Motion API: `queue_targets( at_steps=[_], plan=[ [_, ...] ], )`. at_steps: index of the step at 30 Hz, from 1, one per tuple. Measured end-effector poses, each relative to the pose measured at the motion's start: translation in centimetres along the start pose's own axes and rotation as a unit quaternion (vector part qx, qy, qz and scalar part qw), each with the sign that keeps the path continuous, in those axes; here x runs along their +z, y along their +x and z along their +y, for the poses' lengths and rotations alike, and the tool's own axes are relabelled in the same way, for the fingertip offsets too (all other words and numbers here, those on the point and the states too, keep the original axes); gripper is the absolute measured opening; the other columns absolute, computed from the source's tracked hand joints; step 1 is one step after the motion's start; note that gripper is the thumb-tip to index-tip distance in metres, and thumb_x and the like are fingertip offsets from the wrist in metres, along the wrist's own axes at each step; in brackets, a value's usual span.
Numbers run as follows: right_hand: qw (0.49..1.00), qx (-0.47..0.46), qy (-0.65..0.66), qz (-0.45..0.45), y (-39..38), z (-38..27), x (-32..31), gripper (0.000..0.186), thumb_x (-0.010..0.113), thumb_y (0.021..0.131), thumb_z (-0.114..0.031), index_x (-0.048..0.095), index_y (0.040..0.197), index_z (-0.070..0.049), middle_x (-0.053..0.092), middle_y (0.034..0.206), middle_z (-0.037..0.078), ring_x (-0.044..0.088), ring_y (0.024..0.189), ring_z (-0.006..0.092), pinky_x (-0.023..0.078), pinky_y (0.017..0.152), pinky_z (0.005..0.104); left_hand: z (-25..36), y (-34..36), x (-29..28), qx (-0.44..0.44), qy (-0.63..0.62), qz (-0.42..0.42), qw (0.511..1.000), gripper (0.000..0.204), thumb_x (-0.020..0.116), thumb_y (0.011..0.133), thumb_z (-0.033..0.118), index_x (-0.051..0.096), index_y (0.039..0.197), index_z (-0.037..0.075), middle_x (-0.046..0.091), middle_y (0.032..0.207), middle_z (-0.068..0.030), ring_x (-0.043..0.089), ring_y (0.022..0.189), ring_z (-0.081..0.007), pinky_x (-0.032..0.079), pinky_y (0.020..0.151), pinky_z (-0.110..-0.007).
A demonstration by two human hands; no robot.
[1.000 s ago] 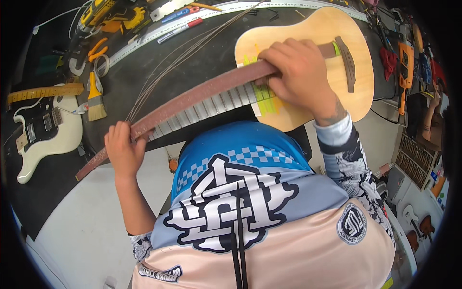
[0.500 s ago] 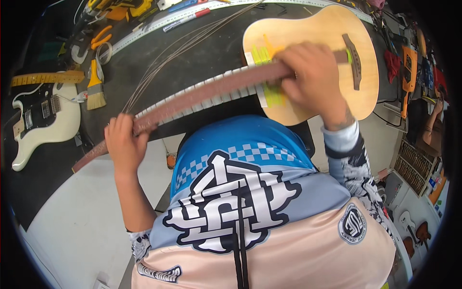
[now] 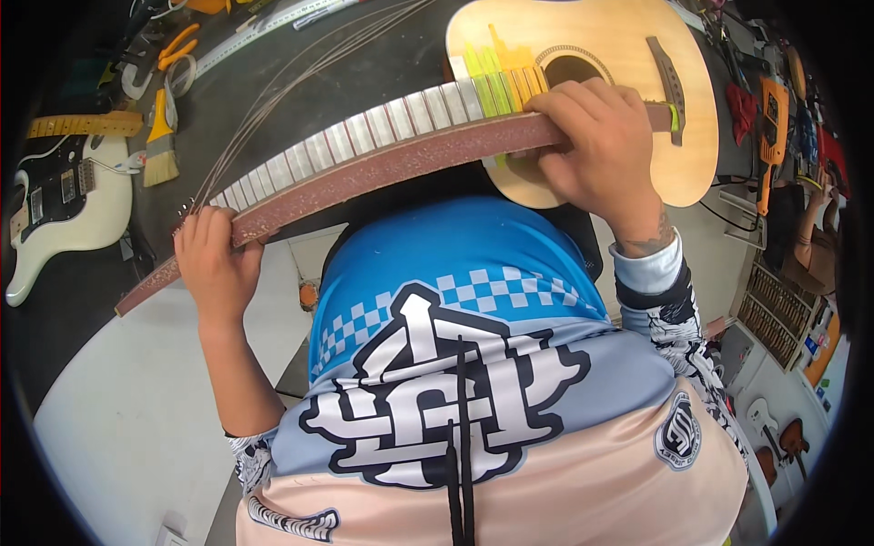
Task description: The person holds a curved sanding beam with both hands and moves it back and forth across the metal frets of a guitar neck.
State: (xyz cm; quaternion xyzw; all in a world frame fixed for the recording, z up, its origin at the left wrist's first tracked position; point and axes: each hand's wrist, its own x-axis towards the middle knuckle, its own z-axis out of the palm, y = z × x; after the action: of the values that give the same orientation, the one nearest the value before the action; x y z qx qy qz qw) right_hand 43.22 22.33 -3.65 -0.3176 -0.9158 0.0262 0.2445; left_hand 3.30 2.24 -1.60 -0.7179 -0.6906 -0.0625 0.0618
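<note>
An acoustic guitar (image 3: 464, 36) with a pale wood top lies across the bench. Its fretboard (image 3: 364, 132) is masked with silvery tape between the frets, and yellow-green and orange tape (image 3: 510, 82) covers the end by the soundhole. Along the near side of the neck runs a long reddish-brown sanding beam (image 3: 391, 168), its worn, gritty face showing. My left hand (image 3: 218, 264) is closed around the beam near the headstock end. My right hand (image 3: 596, 146) grips it over the guitar body, fingers on top and thumb below. The beam's right end reaches the bridge (image 3: 667, 86).
Loose strings (image 3: 291, 86) trail from the headstock over the dark bench. A white electric guitar (image 3: 68, 196), a brush (image 3: 161, 150) and orange-handled pliers (image 3: 177, 45) lie left. A long ruler (image 3: 264, 32) is at the back. An orange tool (image 3: 774, 136) hangs right, near another person (image 3: 810, 237).
Both hands have tilted the beam and shifted it toward me, baring the taped fretboard and soundhole. My left hand has moved slightly left. The whole view has shifted a little.
</note>
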Motion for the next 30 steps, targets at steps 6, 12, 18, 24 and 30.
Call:
queue_targets(
  at_steps=[6,12,18,24,30],
  plan=[
    [1.0,-0.02,0.011,0.009,1.9,1.5,0.6,0.027,0.084,0.075,-0.027,0.073,0.097,-0.017,0.068,0.088,-0.002,0.066,0.085,0.0222,0.044,0.076,0.0407,0.1,1.7,-0.3,-0.026,-0.019,0.0,0.999,0.042,0.091,0.079,0.028,0.057,0.095,0.007,0.058,0.088,-0.0075,0.057,0.087,-0.0324,0.042,0.08,-0.044],
    [0.998,-0.009,0.009,-0.059,5.2,1.8,0.0,0.031,0.082,0.071,-0.02,0.072,0.099,-0.011,0.072,0.091,0.004,0.068,0.088,0.0287,0.046,0.082,0.0433,-1.0,3.8,0.0,-0.043,-0.027,-0.003,0.999,0.046,0.091,0.081,0.031,0.054,0.092,0.006,0.054,0.085,-0.009,0.056,0.086,-0.0337,0.042,0.079,-0.044],
    [1.0,-0.027,0.012,-0.009,1.4,0.9,0.4,0.033,0.086,0.073,-0.026,0.074,0.101,-0.014,0.07,0.09,0.001,0.067,0.087,0.025,0.045,0.078,0.0408,0.0,1.0,0.2,-0.015,-0.008,0.019,1.0,0.046,0.093,0.077,0.03,0.056,0.092,0.007,0.055,0.086,-0.0076,0.057,0.087,-0.0324,0.042,0.08,-0.044],
    [1.0,-0.011,0.011,-0.008,0.2,0.1,0.0,0.03,0.082,0.072,-0.022,0.074,0.1,-0.017,0.068,0.087,-0.003,0.066,0.085,0.0215,0.044,0.076,0.0384,0.6,-0.3,0.2,-0.004,0.011,0.028,1.0,0.044,0.093,0.075,0.029,0.059,0.093,0.008,0.058,0.089,-0.0054,0.058,0.088,-0.0304,0.042,0.081,-0.043],
    [0.999,-0.035,0.02,-0.006,3.6,2.5,1.2,0.036,0.087,0.074,-0.026,0.075,0.105,-0.011,0.073,0.094,0.004,0.068,0.087,0.0274,0.047,0.079,0.0413,-1.0,2.7,0.1,-0.027,-0.012,0.003,1.0,0.042,0.09,0.081,0.031,0.058,0.094,0.006,0.058,0.087,-0.0084,0.058,0.088,-0.0326,0.042,0.078,-0.043]
  ],
)
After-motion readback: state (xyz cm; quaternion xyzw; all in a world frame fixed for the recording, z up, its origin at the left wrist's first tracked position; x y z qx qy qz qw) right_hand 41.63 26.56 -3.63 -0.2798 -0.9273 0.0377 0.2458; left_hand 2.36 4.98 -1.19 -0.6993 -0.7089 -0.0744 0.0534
